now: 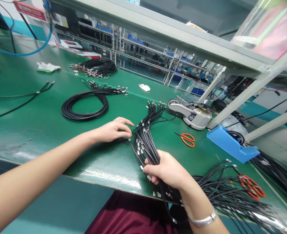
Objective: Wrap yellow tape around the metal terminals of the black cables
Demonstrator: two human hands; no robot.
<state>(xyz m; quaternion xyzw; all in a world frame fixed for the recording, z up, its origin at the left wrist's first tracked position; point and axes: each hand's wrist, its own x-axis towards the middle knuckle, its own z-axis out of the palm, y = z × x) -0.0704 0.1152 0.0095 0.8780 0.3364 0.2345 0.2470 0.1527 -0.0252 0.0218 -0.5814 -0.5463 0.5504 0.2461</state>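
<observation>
My right hand [166, 167] is wrapped round a thick bundle of black cables [151, 143] with small metal ends and whitish tags. The bundle's far end lies fanned out on the green table, and loose cable ends hang below my grip. To the left of the bundle, my left hand [119, 129] hovers with fingers bent and apart, nothing visibly gripped. Its thumb and fingertips come close to one stray cable of the bundle, whose metal end [129, 139] shows just under them; whether they touch it I cannot tell.
A coiled cable bundle [84, 107] and a darker cable pile [97, 67] lie farther back. Orange-handled scissors [187, 139], a blue tape dispenser [231, 143] and a grey-white device [197, 118] stand right. More cables [221, 191] and orange scissors [252, 187] lie near my right forearm. Overhead runs a shelf [172, 35].
</observation>
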